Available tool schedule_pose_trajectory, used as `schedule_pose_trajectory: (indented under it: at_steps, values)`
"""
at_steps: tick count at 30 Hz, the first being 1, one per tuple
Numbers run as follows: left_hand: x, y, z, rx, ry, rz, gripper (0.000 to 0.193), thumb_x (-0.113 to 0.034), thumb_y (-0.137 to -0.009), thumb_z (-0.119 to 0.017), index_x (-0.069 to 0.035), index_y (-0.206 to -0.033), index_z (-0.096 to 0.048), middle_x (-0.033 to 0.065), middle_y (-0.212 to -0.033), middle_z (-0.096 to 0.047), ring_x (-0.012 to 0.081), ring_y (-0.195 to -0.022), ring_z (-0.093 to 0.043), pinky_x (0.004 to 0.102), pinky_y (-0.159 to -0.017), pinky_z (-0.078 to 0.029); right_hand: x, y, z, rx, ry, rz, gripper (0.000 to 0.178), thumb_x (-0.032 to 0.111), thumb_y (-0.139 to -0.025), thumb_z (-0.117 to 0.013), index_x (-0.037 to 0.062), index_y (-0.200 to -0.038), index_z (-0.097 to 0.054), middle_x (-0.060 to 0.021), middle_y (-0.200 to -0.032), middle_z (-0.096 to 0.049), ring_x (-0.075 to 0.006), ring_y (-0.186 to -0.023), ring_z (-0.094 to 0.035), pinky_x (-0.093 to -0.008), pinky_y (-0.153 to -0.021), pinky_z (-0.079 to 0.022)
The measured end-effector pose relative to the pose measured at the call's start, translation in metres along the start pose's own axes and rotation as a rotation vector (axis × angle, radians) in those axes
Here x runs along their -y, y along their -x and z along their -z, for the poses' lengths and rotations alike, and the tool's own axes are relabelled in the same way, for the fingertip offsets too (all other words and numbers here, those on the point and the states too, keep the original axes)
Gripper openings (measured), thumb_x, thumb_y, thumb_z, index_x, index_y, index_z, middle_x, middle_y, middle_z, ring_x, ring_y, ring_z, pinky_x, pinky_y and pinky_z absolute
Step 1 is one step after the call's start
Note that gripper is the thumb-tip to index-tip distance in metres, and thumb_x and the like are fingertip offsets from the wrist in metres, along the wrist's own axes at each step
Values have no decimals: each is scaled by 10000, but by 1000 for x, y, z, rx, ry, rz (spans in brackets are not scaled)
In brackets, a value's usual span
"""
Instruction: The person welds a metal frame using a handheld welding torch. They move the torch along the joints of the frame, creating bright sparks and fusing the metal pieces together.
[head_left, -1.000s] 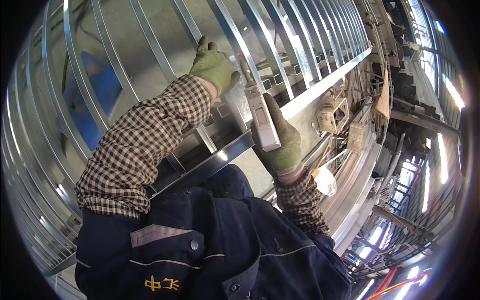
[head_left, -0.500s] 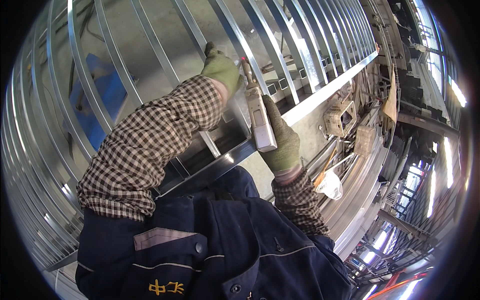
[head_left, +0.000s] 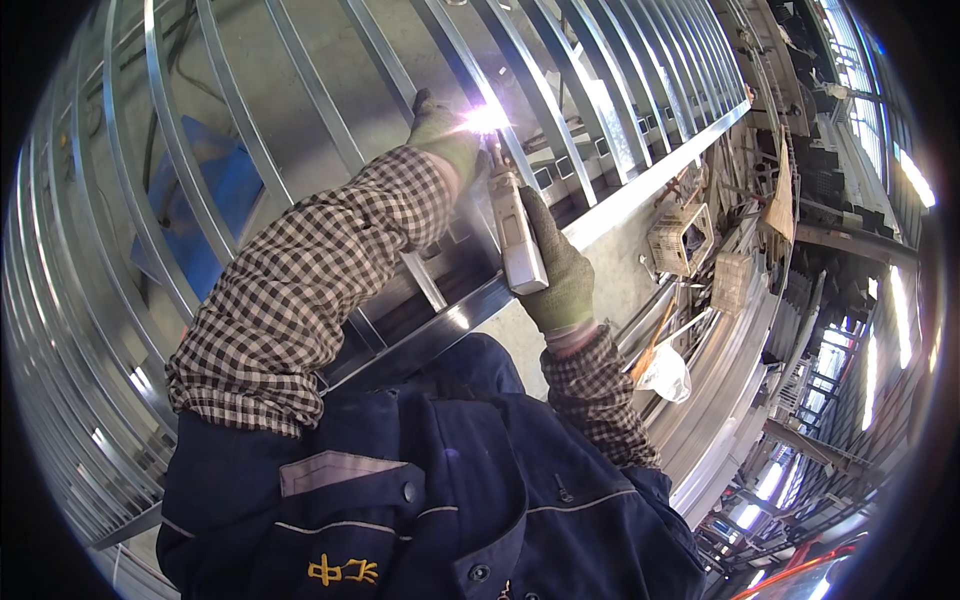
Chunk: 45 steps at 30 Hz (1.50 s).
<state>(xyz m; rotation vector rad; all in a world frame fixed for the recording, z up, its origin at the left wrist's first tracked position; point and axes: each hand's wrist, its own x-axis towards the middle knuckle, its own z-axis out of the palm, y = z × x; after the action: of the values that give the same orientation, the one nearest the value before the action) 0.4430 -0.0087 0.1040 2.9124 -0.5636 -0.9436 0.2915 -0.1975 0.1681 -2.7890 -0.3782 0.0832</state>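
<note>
1. Evidently gripping the torch in the right hand, fingers closed round the body; placed just off centre toward 1 o'clock, nozzle pointing to 12. Could stray from the chosen spot with any slackening or twist of the grip.

2. Left hand: just beside the spark, at 9 o'clock from it. Cannot tell the finger spread or any hold, because of glare. Perhaps the likeliest trouble: a scorched green glove, caused by heat or spatter at such close range.

3. Bar: running from the edge at 12 o'clock down to the spark. Could shift or sit crooked if nudged by the left hand.

4. Possible burn-through of the bar, from dwelling too long on one spot.

5. Checked sleeve: stretched toward 9 o'clock over the bars. Could snag on an edge, or singe from a hot fleck.

6. White bag toward 4 o'clock, blue sheet toward 10: both well apart from the spark, yet possibly marked by far-flung spatter.

7. Glare at 12 o'clock: hiding the meeting of nozzle and bar. Cannot tell touching from apart. Could lead to poor aim, through working half-blind.
</note>
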Motion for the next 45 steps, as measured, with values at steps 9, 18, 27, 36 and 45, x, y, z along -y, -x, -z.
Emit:
schedule_pose_trajectory:
  at_steps: [9,18,27,36,45]
  values:
    - [2,10,1,-194,-31,49,507,-393,-1078,-514,-203,-1540,-599,63,-1574,-625,290,-1461,-580,587,-1291,-294,-3,1,-1,18,14,25,957,265,-859,-830,263,-1693,-361,-162,-1148,-758,-384,-967,-771,-473,-754,-618]
    - [3,27,0,-292,-9,7,487,-367,-1099,-474,-213,-1545,-597,47,-1590,-613,266,-1478,-566,583,-1290,-295,-2,5,0,2,30,15,910,191,-850,-851,219,-1658,-431,-168,-1131,-789,-389,-947,-788,-447,-776,-642]
    - [8,17,6,-205,-9,-5,464,-367,-1100,-474,-243,-1525,-614,36,-1554,-644,269,-1439,-603,600,-1288,-294,-5,8,-3,14,-1,-5,936,238,-859,-834,260,-1681,-387,-158,-1117,-764,-373,-962,-775,-460,-760,-620]
    - [15,9,-12,-339,87,-50,454,-419,-1111,-447,-246,-1478,-650,54,-1528,-657,288,-1430,-604,582,-1289,-302,-1,11,-1,13,-25,-11,929,240,-873,-824,250,-1686,-375,-155,-1147,-770,-366,-968,-776,-451,-781,-625]
    - [3,80,-18,-648,473,64,532,-401,-1056,-574,-56,-1459,-600,193,-1394,-703,381,-1354,-623,477,-1184,-471,-11,14,10,-46,-216,52,868,192,-881,-809,219,-1661,-429,-180,-1041,-775,-384,-934,-777,-449,-774,-625]
